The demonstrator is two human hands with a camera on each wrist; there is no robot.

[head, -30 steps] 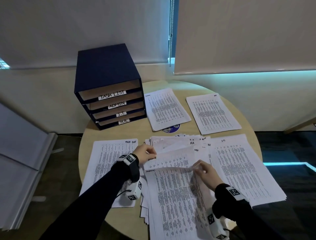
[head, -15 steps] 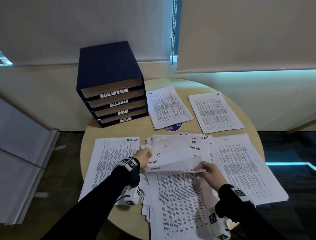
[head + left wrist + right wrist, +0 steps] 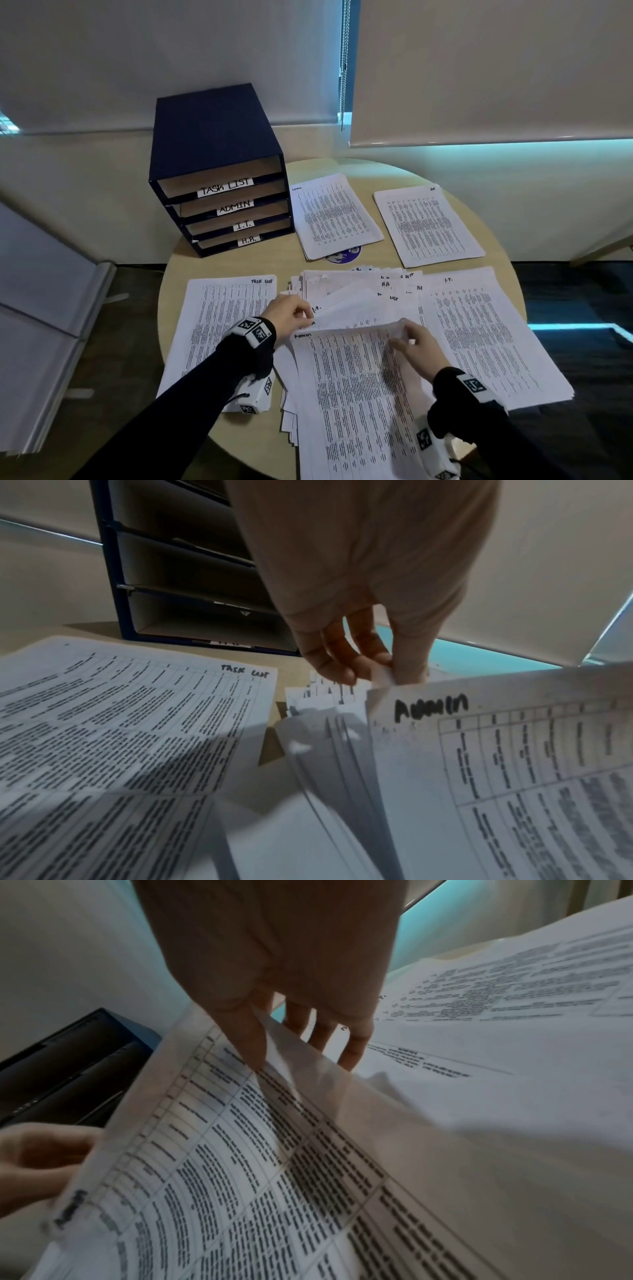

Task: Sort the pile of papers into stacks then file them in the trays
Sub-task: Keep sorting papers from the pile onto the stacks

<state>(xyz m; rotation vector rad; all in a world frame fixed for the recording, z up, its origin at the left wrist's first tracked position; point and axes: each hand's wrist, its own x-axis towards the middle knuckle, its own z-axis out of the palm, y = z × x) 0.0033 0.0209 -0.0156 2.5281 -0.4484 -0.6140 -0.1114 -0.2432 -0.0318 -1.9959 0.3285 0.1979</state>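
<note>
Admin sheet (image 3: 346, 370) atop centre pile (image 3: 356, 287), far edge pinched by left hand (image 3: 291, 317) and right hand (image 3: 416, 344); sorting step; next, probably lift clear to admin stack (image 3: 337, 214)

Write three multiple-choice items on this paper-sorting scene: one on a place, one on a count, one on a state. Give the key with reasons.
1. Where does the tray unit stand on the table?
A. far left
B. near right
C. centre

2. How many labelled trays does it have?
A. two
B. four
C. six

3. What state is the ADMIN sheet in?
A. lying flat, untouched
B. inside a tray
C. top edge lifted by both hands

Key: 1 A, it sits at the far left edge, behind the TASK LIST stack. 2 B, labels read TASK LIST, ADMIN, I.T., H.R. 3 C, the left hand and right hand pinch its top corners above the pile.
</note>
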